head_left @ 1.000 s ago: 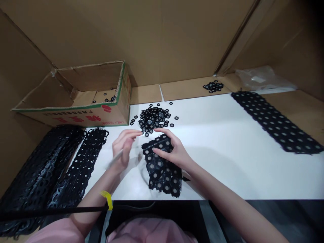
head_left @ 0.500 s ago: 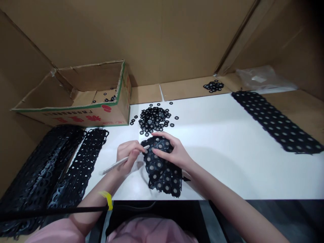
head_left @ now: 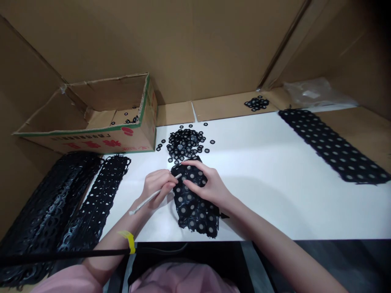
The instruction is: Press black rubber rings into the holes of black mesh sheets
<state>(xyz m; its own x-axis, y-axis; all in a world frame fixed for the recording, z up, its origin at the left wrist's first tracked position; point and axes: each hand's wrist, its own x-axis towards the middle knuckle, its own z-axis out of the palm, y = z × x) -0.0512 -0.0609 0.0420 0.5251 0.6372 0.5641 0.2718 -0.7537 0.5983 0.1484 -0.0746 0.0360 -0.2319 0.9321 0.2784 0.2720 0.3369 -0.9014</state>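
Note:
My left hand [head_left: 159, 188] pinches a thin white pen-like stick [head_left: 146, 202], its tip resting on a black rubber sheet [head_left: 195, 211] with rows of pale round discs. Across the upper part of that sheet lies my right hand [head_left: 210, 183], thumb and fingers gripping it from the right side. The sheet is on the white table just in front of me, tilted slightly. Right behind it is a heap of loose black rings [head_left: 185, 142] with pale centres. Part of the sheet is hidden under my right fingers.
A cardboard box [head_left: 91, 140] with a few rings inside stands at the back left. Black perforated sheets [head_left: 104, 191] and a thick black stack [head_left: 45, 195] lie at left. On the right are a long disc-filled sheet [head_left: 332, 146], a small ring pile [head_left: 256, 103] and a clear bag [head_left: 317, 93].
The white stick's rear end has swung right and down, and its tip has shifted slightly. My right hand stays on the sheet, whose top corner now shows more.

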